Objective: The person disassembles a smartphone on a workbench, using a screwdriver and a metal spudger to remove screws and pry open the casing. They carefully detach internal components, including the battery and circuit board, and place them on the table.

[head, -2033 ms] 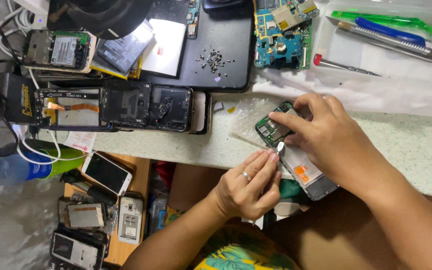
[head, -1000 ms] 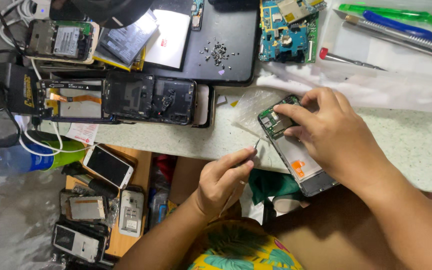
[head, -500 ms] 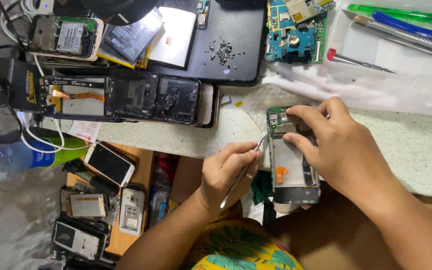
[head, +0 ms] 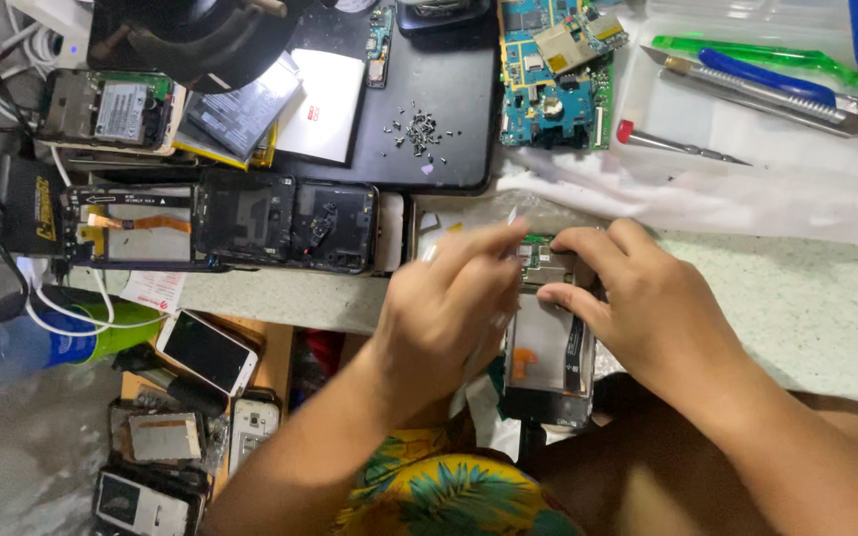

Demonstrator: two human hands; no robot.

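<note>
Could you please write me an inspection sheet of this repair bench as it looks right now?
Surface: pale speckled counter, a black mat at the top.
Job's things: opened phone lying on the counter edge, its green board exposed at the upper end.
Clutter: loose screws on the mat; blue circuit board; long dismantled phone frame; tools in a clear tray; white phone and other handsets in a box below.
Grips: left hand and right hand both on the opened phone's upper end; the left is blurred, any tool cannot be told.
Cables: white cables at the left edge.
Surroundings: grey floor below left.
</note>
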